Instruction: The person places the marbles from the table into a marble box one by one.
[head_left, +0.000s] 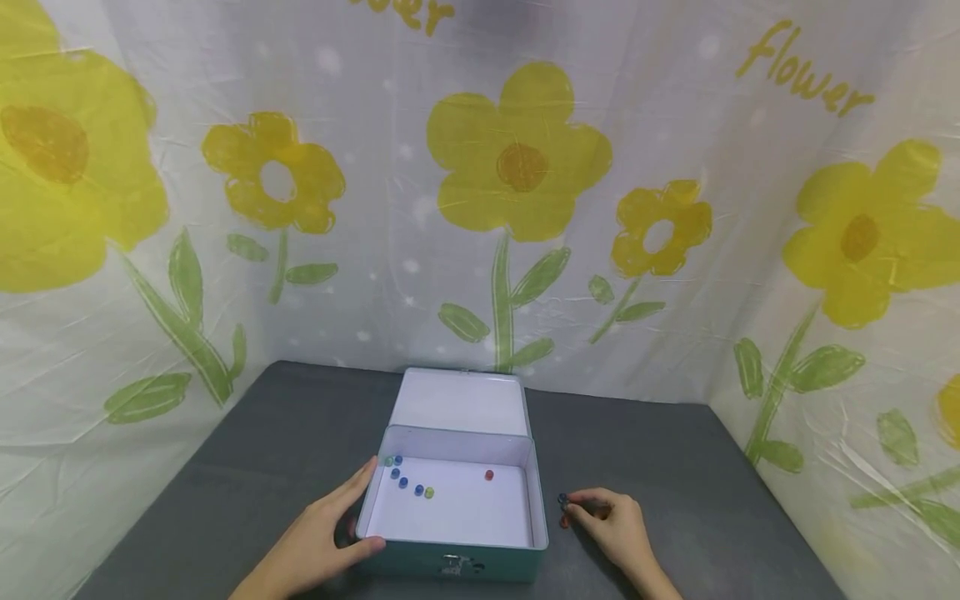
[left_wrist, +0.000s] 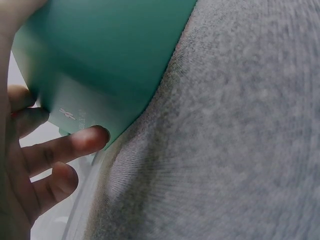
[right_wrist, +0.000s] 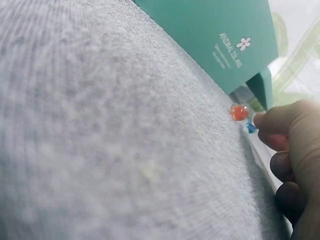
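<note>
A green tin box [head_left: 450, 557] with a white inside stands with its lid [head_left: 459, 402] tipped back. My left hand [head_left: 318, 533] rests on its left side, thumb at the front corner and fingers spread along the wall. In the left wrist view, bent fingertips [left_wrist: 92, 139] touch the green side. My right hand [head_left: 617, 527] is on the cloth right of the box, thumb and forefinger pinching a small blue glass marble [right_wrist: 251, 126]. An orange marble [right_wrist: 239, 112] lies close beside those fingertips. Inside the box are several blue marbles [head_left: 403, 482], a yellow one [head_left: 429, 492] and a red one [head_left: 489, 475].
A dark grey cloth [head_left: 637, 442] covers the table under the box. White curtains [head_left: 375, 250] printed with yellow flowers hang behind and on both sides. A pale green marble [head_left: 388, 461] sits in the box's back left corner.
</note>
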